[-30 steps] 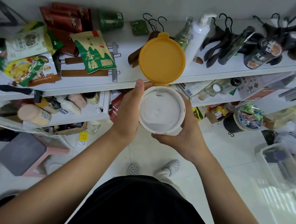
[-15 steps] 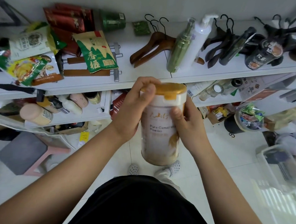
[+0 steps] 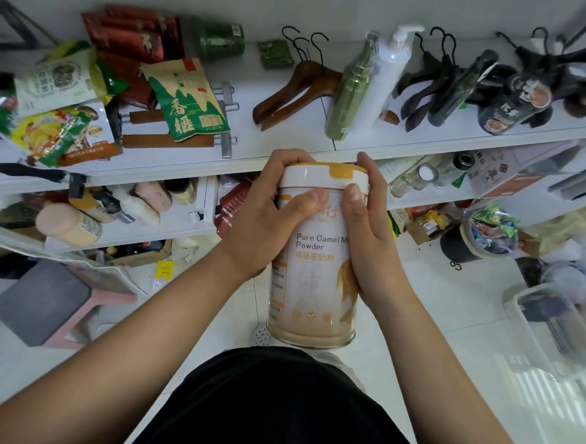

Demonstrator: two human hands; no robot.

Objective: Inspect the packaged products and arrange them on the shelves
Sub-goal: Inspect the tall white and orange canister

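Head camera shows your left hand (image 3: 267, 220) and right hand (image 3: 369, 247) both wrapped round the upper part of the camel milk powder can (image 3: 315, 278), held upright in front of the shelves (image 3: 248, 143). Its orange lid (image 3: 325, 172) is down, so the contents are hidden.

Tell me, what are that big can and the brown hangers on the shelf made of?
The can looks like glossy metal: its bottom rim shines, though it could be coated card. Its lid looks like smooth plastic. The brown hangers look like varnished wood, dark with a soft sheen.
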